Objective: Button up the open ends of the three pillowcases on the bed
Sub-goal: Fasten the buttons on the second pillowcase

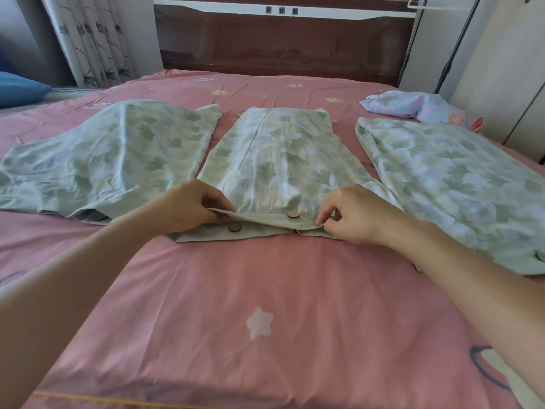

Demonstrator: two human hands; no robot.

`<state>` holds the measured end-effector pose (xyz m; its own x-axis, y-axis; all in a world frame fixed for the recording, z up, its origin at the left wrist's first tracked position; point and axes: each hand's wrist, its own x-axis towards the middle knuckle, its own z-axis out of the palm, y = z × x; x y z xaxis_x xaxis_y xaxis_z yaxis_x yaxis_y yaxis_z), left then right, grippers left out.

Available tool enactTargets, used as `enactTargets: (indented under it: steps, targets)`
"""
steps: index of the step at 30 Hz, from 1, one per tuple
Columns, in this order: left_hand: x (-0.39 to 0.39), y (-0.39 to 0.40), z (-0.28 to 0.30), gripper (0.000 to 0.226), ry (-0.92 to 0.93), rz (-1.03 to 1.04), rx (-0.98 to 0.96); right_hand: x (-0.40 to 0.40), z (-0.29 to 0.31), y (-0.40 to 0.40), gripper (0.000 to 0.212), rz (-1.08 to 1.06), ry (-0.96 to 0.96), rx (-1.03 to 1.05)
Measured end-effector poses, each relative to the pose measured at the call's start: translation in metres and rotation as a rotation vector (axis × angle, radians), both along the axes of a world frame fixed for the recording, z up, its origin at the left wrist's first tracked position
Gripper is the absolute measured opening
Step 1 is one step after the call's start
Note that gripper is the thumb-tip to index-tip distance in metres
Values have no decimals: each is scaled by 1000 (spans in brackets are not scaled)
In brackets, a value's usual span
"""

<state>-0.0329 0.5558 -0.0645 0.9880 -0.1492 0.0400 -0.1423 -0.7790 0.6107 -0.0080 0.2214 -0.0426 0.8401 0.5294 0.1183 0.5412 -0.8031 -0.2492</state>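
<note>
Your left hand (pixel 191 206) pinches the near hem of the middle pillowcase (pixel 277 160) at its left corner, thumb on top and fingers curled under the upper flap, lifting it slightly. Your right hand (pixel 358 214) pinches the same hem toward its right end, fingertips (pixel 321 221) closed narrow on the fabric edge, pressed low against the sheet.

Between your hands the opening gapes a little. One round button (pixel 293 214) sits on the upper flap near the centre; a second button (pixel 234 227) lies on the lower flap just beside your left hand (whether either is through a buttonhole, you cannot tell from here).

The left pillowcase (pixel 109 157) lies flat, its near edge rumpled, its right edge just beside the middle one. The right pillowcase (pixel 454 184) lies apart from the middle one with a strip of sheet between them at the far end; your right forearm crosses its near corner. All three have their open ends toward you.

The pink bed sheet (pixel 236 305) stretches open on the near side of the hem, with a white star print. At far right a crumpled pale cloth (pixel 413 106) lies close to the bed edge, beside a cupboard. The headboard (pixel 280 45) stands far, curtains (pixel 97 39) far left.
</note>
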Motion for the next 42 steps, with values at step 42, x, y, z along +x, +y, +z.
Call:
enactTargets:
  steps: [42]
  targets:
    - [-17, -6, -2, 12, 47, 59, -241, -38, -35, 135, 18, -75, -7, 618]
